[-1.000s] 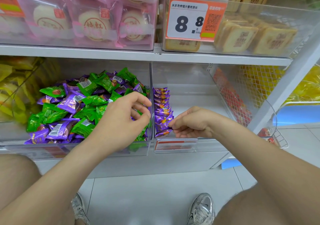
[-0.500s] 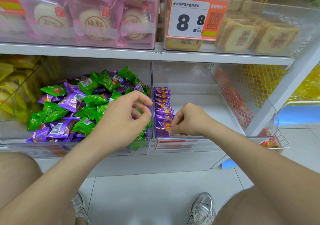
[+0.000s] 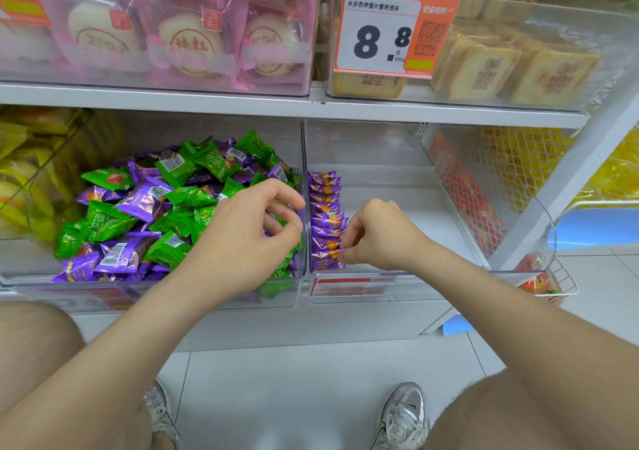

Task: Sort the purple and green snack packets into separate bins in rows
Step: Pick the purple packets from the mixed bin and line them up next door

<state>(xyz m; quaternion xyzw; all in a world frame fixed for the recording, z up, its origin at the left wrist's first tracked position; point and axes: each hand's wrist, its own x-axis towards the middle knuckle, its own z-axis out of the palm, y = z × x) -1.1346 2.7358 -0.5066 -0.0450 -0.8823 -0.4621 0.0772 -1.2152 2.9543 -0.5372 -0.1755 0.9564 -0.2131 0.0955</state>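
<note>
- The right bin (image 3: 397,207) keeps its row of purple packets (image 3: 325,207) tight along the dividing wall (image 3: 303,159); open floor lies to the right of the row
- The left bin (image 3: 155,295) is heaped with the mixed pile (image 3: 148,207) of green and purple packets
- The right hand (image 3: 377,235) reaches over the front edge, knuckles up; its grip pinches the front purple packet (image 3: 325,254) (the nearest of the row)
- The left hand (image 3: 242,238) hovers over the pile beside the dividing wall, fingers curled; whether its grip holds a packet I cannot tell
</note>
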